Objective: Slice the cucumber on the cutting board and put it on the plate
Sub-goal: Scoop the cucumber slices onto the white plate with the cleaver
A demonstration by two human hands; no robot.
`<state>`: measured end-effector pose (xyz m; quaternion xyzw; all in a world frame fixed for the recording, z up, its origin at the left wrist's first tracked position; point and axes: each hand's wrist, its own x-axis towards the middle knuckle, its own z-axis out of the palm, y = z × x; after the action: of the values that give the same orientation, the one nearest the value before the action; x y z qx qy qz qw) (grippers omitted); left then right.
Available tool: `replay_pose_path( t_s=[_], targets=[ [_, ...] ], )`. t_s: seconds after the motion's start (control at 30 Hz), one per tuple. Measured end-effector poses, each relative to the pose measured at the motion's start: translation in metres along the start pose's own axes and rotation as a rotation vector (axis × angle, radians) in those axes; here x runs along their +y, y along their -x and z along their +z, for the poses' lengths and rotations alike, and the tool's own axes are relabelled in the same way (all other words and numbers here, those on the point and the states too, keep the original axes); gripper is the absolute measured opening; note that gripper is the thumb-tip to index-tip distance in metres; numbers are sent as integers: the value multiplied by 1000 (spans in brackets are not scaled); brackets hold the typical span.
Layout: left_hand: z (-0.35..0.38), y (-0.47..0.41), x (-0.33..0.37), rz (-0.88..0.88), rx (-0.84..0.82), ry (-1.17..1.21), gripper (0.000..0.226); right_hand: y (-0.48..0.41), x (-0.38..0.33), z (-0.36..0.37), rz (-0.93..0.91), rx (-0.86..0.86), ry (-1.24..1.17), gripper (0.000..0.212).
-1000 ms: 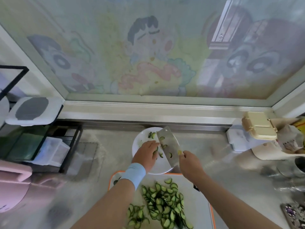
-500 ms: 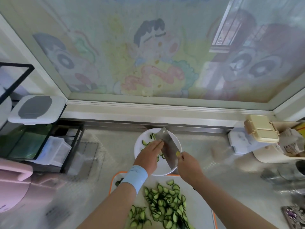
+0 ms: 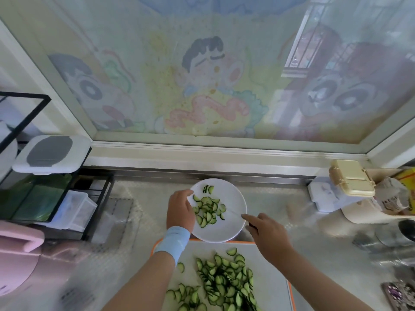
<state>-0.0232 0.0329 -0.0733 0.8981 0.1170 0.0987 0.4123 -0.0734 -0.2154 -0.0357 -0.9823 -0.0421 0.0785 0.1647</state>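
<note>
Item: white round plate (image 3: 233, 230), on the counter just beyond the far edge of the cutting board. Contents: a loose cluster of half-moon cucumber slices on the plate (image 3: 207, 211) in its left-centre part, plus two or three slices apart near the far rim. The right and near portions of the plate are bare.

Item: cutting board (image 3: 269, 281), pale surface with orange rim, nearest the viewer. Contents: the larger pile of cucumber slices on the board (image 3: 224, 281), a smaller group to its left near the bottom edge, and a few single slices at the far side.

Item: left hand (image 3: 179, 209), pale blue wristband (image 3: 174, 240) on the wrist. Lies over the left rim of the plate, fingers curled loosely downward beside the slice cluster; grasps nothing visible.

Item: right hand (image 3: 267, 234), at the right near rim of the plate, closed around the handle of a knife (image 3: 234, 213). The blade shows edge-on as a thin pale line reaching left toward the slices on the plate.

Item: cream lidded box (image 3: 351, 178), closed, far right, resting on a white container; contents not visible.

Item: black wire rack (image 3: 101, 198), left, holding a clear plastic tub (image 3: 76, 212); contents cannot be told. A white container with a grey lid panel (image 3: 51, 153) sits on top.
</note>
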Motion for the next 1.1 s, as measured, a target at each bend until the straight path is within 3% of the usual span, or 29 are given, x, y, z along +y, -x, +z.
replay_pose_path(
  t_s=[0.07, 0.2, 0.27, 0.37, 0.43, 0.57, 0.7, 0.8, 1.0, 1.1],
  targets=[
    [-6, -5, -1, 63, -45, 2, 43, 4, 7, 3, -94, 12, 124, 35],
    [-2, 0, -2, 398, -377, -148, 46, 5, 12, 5, -180, 51, 230, 57],
    [6, 3, -2, 438, -499, -226, 46, 4, 12, 6, -197, 58, 246, 62],
    [15, -4, 0, 289, -593, -349, 53, 3, 11, 7, -188, 55, 289, 70],
    [14, -12, 3, 148, -586, -308, 58, 2, 14, 7, -185, 60, 289, 70],
    [8, -15, 7, 16, -415, -115, 58, 5, 18, 6, -148, 29, 252, 52],
    [0, 3, 7, 14, -266, -40, 41, 18, 14, 3, 86, -49, -21, 26],
    [-4, 31, 6, 101, -268, -64, 28, 38, 9, 0, 306, -59, -281, 15],
    [9, 106, 17, 310, -632, -208, 27, 103, 21, 27, 571, 31, -482, 32],
    [17, 133, 23, 357, -807, -356, 55, 136, 28, 47, 688, 2, -517, 31]
  ],
)
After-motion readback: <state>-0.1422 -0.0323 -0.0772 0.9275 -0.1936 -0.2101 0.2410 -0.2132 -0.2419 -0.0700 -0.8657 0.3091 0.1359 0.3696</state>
